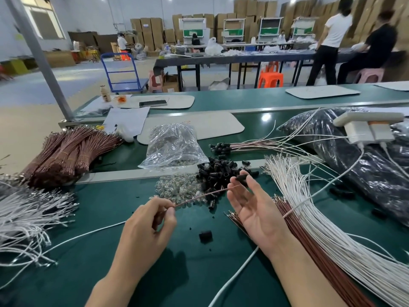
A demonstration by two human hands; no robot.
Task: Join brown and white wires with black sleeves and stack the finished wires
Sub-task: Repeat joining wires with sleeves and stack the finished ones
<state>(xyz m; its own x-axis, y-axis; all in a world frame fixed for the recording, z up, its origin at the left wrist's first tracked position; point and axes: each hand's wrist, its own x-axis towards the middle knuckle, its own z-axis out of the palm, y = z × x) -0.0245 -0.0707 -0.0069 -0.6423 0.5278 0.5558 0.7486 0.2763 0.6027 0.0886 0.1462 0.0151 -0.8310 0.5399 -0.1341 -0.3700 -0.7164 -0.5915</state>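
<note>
Head view: left hand (152,220) hides one end of the brown wire (203,194).

text legible: none | paper sheet (127,120) far beyond the left hand (146,227): dark marks, too small to read | bottle (105,94) further back: label blurred | pad (212,127) beyond the right hand (254,209): faint red mark, possibly handwriting, unreadable | cartons (146,32) at the back wall: labels illegible

Bare left hand (146,227), right hand (254,211), forearms (294,262)
</note>
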